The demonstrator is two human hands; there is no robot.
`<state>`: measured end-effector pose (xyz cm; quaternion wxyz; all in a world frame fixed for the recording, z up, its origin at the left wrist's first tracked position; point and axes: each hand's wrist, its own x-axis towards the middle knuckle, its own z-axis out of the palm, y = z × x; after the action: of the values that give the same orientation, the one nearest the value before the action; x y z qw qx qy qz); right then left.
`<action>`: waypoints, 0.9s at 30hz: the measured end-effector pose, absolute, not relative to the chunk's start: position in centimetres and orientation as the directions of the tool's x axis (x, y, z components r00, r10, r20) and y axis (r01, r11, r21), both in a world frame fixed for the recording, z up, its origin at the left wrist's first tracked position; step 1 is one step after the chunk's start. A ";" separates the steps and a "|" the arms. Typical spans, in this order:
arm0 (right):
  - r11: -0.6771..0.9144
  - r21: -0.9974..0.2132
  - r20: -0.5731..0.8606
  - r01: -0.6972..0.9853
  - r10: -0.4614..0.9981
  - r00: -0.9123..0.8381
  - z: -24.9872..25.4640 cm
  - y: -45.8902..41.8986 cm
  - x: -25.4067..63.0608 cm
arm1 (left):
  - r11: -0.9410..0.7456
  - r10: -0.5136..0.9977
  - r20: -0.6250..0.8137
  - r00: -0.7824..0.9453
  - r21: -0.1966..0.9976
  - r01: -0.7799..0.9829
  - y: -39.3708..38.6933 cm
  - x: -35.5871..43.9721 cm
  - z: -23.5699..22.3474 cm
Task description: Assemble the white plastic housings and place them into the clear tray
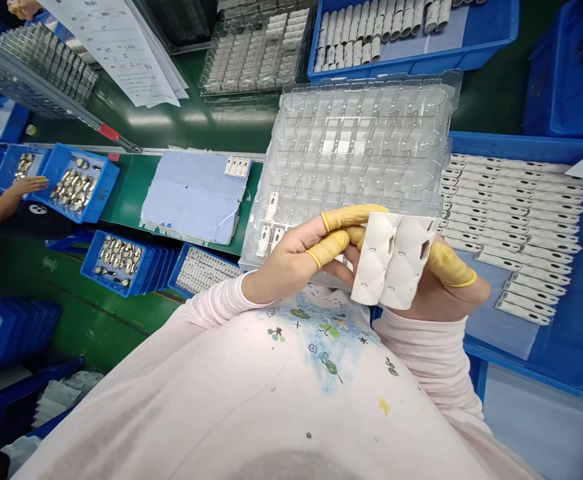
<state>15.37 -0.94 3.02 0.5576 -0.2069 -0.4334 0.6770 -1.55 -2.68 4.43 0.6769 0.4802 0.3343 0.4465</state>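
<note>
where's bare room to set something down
Most of the blue pad, left of its four white casings, looks bare, as does the green bench strip between pad and bin of shiny parts. Crowded: the right-hand blue bin, upper part, with casing rows.

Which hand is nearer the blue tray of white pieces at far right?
Right: the right hand overlaps the left side of the blue tray in view; the left hand is farther left.

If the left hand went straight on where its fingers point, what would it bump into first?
Most likely the white pieces in the right hand; the left hand looks right beside them, perhaps already touching, though depth is unclear.
</note>
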 end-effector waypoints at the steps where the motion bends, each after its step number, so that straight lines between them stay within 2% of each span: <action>1: -0.026 -0.781 0.238 -0.623 0.912 -0.336 3.1 -0.8 15.3 | 0.164 0.923 -0.034 0.383 0.936 -0.312 -2.6 -1.6 4.7; 3: -0.122 -0.697 0.278 -0.706 0.863 -0.423 3.3 -0.8 15.2 | 0.219 0.913 -0.058 0.403 0.904 -0.367 -2.5 -1.6 5.3; 4: -0.149 -0.682 0.252 -0.716 0.871 -0.421 3.4 -0.8 15.2 | 0.250 0.909 -0.077 0.410 0.887 -0.387 -2.5 -1.7 5.6; 9: -0.256 -0.656 0.005 -0.710 0.939 -0.343 3.7 -1.3 15.4 | 0.393 0.890 -0.239 0.389 0.833 -0.389 -2.7 -1.6 7.2; 14: -0.295 -0.661 -0.055 -0.689 0.936 -0.348 4.2 -1.1 15.2 | 0.354 0.912 -0.184 0.367 0.807 -0.473 -2.6 -1.2 7.5; 18: -0.329 -0.612 -0.113 -0.719 0.936 -0.333 4.8 -1.1 14.7 | 0.430 0.895 -0.308 0.322 0.785 -0.445 -2.3 -0.9 7.9; 24: -0.317 -0.607 -0.211 -0.729 0.948 -0.237 5.3 -0.9 13.8 | 0.534 0.846 -0.411 0.340 0.644 -0.548 -1.8 -0.9 7.6; 27: -0.306 -0.547 -0.230 -0.779 0.950 -0.211 5.0 -0.6 13.4 | 0.576 0.808 -0.485 0.335 0.530 -0.622 -1.4 -0.6 7.2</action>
<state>13.43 -0.63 4.95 0.5674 -0.2690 -0.1587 0.7619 -0.65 -1.38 7.19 0.8072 0.1256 0.3696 0.4427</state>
